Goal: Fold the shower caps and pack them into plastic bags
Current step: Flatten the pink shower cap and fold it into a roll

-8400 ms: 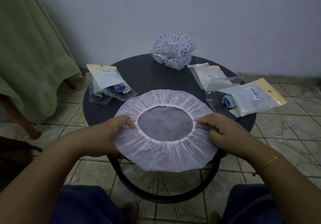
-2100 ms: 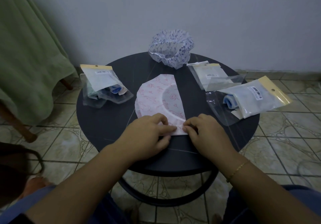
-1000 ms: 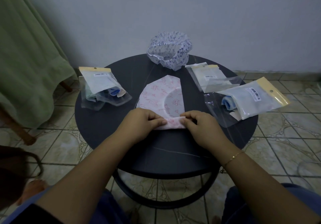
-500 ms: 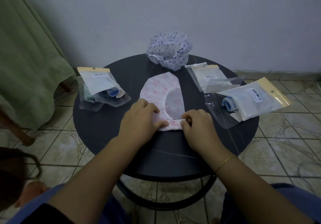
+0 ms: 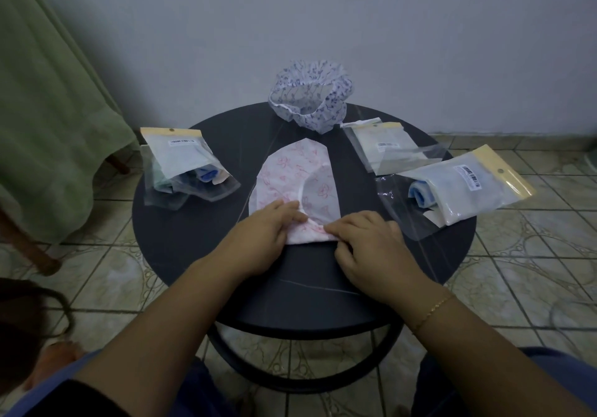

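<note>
Far to the left of the left hand (image 5: 265,235), a green cloth (image 5: 48,109) hangs over furniture beside the round table (image 5: 193,255). Nearer, just up and left of that hand, two packed bags (image 5: 185,166) lie overlapped, blue showing through the plastic.

The left hand lies on the near left part of the pink cap (image 5: 297,183), fingers slightly bent and pressing down on a turned-up band of the cap along its near edge. The cap is folded to a narrow, rounded shape at the table's middle, stretching away from both hands toward the wall. Beyond its far tip, well past the hands, a blue-print cap (image 5: 310,99) sits unfolded and puffed up at the table's back edge.

The right hand (image 5: 371,248) is just right of the left, the two close together; its fingers are curled and pinch the right end of the cap's turned-up band. A thin bracelet (image 5: 433,310) circles its wrist. Up and right of this hand lies an empty bag (image 5: 387,148), and nearer, to its right, another packed bag (image 5: 462,187) overhangs the table's edge.
</note>
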